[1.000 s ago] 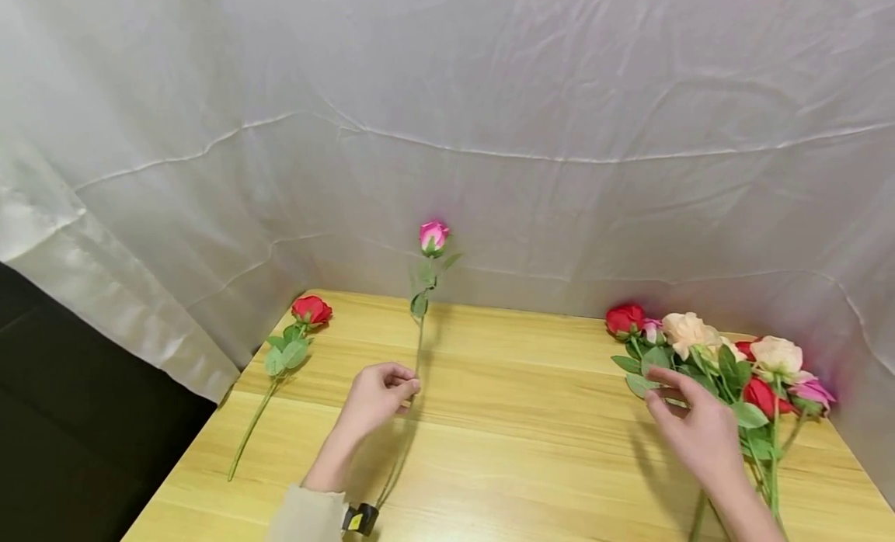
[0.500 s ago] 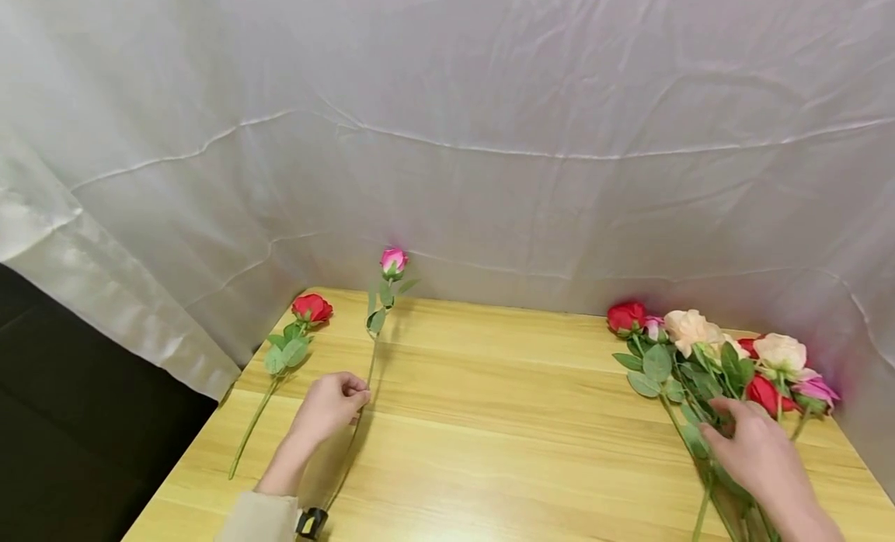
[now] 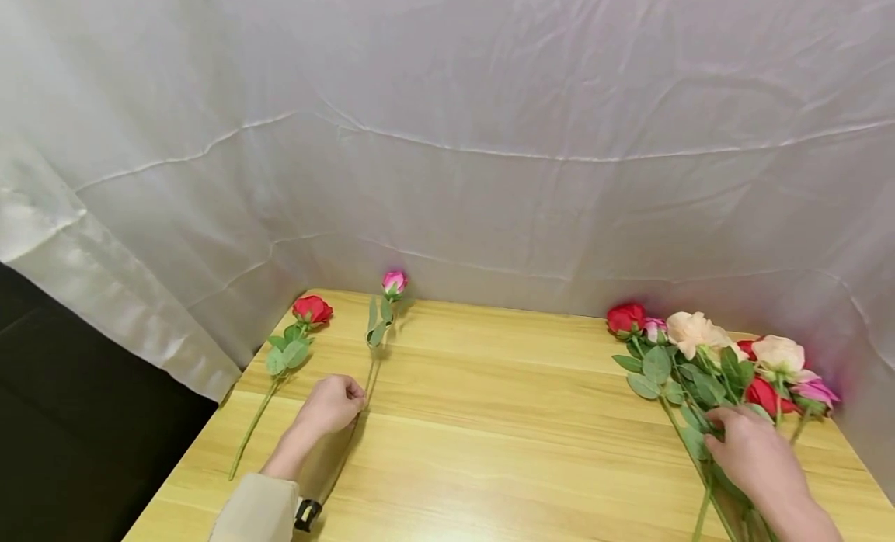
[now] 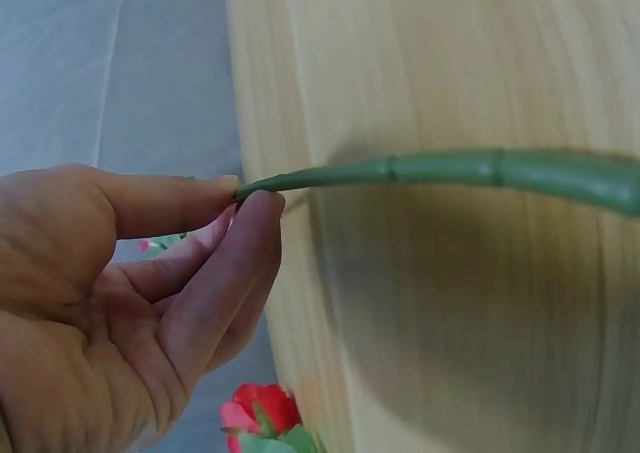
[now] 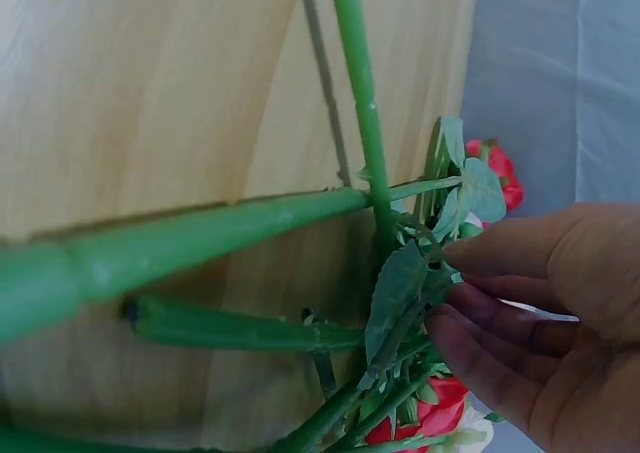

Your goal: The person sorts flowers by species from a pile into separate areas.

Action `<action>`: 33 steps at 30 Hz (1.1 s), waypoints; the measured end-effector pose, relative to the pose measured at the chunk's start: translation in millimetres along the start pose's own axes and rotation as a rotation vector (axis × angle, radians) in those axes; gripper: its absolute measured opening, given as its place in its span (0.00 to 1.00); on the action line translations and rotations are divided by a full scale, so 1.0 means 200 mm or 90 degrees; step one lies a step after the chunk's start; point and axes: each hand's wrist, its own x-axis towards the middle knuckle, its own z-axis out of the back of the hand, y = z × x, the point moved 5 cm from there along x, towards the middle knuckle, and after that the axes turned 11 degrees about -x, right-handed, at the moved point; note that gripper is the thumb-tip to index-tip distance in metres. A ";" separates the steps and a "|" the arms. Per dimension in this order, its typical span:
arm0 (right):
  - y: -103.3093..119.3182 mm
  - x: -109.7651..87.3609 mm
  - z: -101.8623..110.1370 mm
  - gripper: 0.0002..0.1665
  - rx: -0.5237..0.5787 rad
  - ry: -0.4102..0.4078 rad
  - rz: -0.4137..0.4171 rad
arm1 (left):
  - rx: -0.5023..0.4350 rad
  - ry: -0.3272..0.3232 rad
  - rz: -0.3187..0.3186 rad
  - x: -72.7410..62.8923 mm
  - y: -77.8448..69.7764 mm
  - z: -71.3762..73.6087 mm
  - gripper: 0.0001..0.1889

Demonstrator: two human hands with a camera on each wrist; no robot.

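Observation:
A pink rose (image 3: 395,283) with a long green stem (image 4: 450,167) leans up at the left of the table. My left hand (image 3: 334,404) pinches that stem about midway between thumb and fingertips, as the left wrist view shows too. At the right lies a pile of red, cream and pink roses (image 3: 692,334). My right hand (image 3: 758,453) reaches in among their stems and leaves. In the right wrist view, its thumb and fingers (image 5: 485,348) are slightly parted, with the tips right at a green leaf (image 5: 396,293); leaves partly hide what lies between them.
A single red rose (image 3: 311,310) lies at the table's left side, left of the pink one. The wooden table (image 3: 517,402) ends at a grey cloth backdrop (image 3: 489,200). A black area (image 3: 84,402) borders the table's left edge.
My left hand has moved left with the pink rose, and its bloom has sunk toward the table. My right hand has moved right and down into the pile, then barely shifted.

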 end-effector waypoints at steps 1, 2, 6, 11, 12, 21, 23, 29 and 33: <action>0.00 0.00 0.00 0.22 -0.004 -0.001 0.004 | 0.001 0.001 0.001 0.00 0.00 -0.01 0.03; 0.00 0.01 -0.01 0.21 -0.006 -0.003 0.006 | -0.002 0.003 0.004 0.00 0.01 -0.01 0.03; 0.00 0.02 -0.01 0.20 -0.008 -0.025 0.011 | -0.013 0.014 0.011 0.00 0.00 -0.04 0.04; 0.00 0.01 -0.03 0.20 -0.009 -0.035 0.014 | -0.009 0.030 0.023 0.00 0.02 -0.06 0.05; 0.00 0.01 -0.03 0.20 -0.009 -0.033 0.015 | -0.008 0.032 0.025 0.01 0.02 -0.06 0.05; 0.00 0.02 -0.05 0.17 0.001 -0.024 0.016 | -0.004 0.039 0.040 0.00 0.03 -0.09 0.07; -0.01 0.03 -0.05 0.17 0.002 -0.019 0.014 | -0.005 0.042 0.045 0.00 0.03 -0.09 0.07; -0.02 0.03 -0.06 0.17 -0.002 -0.002 0.002 | 0.004 0.049 0.049 0.00 0.02 -0.09 0.08; -0.04 0.04 -0.07 0.18 -0.005 0.015 -0.003 | 0.011 0.053 0.048 0.00 0.02 -0.10 0.09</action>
